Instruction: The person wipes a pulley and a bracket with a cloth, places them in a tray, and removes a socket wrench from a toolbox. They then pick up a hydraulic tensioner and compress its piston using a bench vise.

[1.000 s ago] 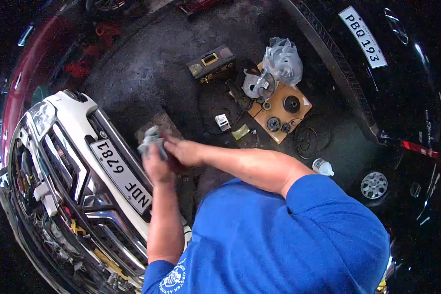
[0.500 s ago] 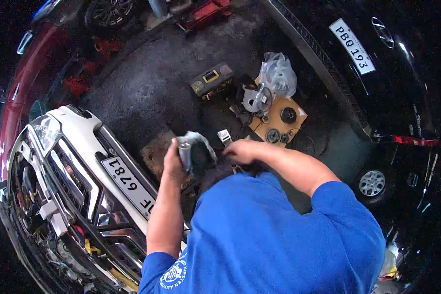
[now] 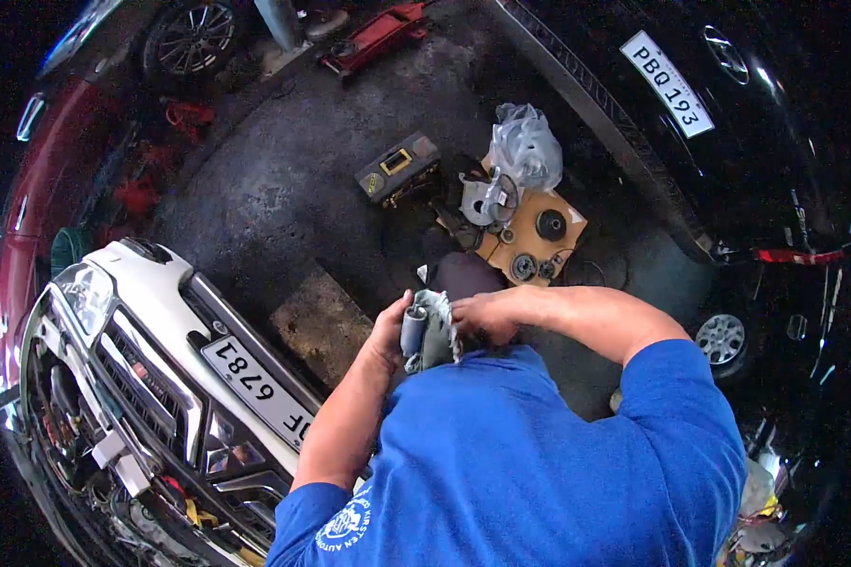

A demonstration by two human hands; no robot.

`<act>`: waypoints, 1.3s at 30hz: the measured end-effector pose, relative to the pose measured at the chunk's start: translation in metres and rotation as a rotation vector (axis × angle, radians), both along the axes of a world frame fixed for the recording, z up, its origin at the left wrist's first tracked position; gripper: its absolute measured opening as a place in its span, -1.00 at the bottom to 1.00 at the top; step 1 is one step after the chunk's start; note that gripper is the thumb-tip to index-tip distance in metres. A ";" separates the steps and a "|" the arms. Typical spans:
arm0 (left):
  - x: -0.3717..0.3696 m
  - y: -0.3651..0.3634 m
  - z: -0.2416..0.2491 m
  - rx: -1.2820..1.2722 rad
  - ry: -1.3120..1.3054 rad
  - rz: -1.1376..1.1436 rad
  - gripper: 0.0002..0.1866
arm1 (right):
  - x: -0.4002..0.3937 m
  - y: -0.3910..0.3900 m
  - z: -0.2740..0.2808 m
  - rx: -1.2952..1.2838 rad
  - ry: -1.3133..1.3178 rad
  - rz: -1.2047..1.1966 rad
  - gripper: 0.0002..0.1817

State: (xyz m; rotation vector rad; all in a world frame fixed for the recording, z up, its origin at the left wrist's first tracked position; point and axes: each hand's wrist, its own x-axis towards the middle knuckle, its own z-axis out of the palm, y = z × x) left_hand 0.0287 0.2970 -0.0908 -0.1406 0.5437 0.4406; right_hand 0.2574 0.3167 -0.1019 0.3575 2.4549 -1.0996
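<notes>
My left hand (image 3: pixel 389 331) is closed around a metal cylinder (image 3: pixel 413 332) and a grey-green cloth (image 3: pixel 438 331) with a frayed pale edge. The cylinder stands at the cloth's left side, its round end facing up. My right hand (image 3: pixel 487 317) is at the cloth's right edge, fingers bent; whether it grips the cloth is hidden. Beyond my hands, a cardboard sheet (image 3: pixel 542 206) carries several dark round parts, with a metal disc-shaped part (image 3: pixel 483 200) at its left edge.
A white car front (image 3: pixel 161 283) with its bonnet up is on the left, a dark car (image 3: pixel 766 170) on the right. A toolbox (image 3: pixel 399 168), clear plastic bag (image 3: pixel 527 146), red floor jack (image 3: pixel 376 40) and stained board (image 3: pixel 320 317) lie on the floor.
My left hand has moved right with the cylinder and cloth, bringing them against my right hand. My right hand has shifted slightly right and down. The camera view has shifted a little.
</notes>
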 end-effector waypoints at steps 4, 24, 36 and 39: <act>-0.006 0.026 0.012 -0.041 -0.241 0.075 -0.35 | -0.001 0.010 -0.023 -0.121 -0.058 -0.082 -0.30; -0.101 0.214 -0.041 0.776 0.842 -1.126 -0.63 | 0.078 0.207 -0.015 -1.150 -0.147 -1.059 -0.70; -0.082 0.225 -0.058 0.882 0.468 -1.616 -0.58 | 0.056 0.204 -0.038 -1.019 -0.427 -0.478 -0.61; -0.115 0.210 -0.061 0.667 0.173 -1.355 -0.58 | 0.051 0.187 -0.023 -0.656 -0.394 -0.598 -0.68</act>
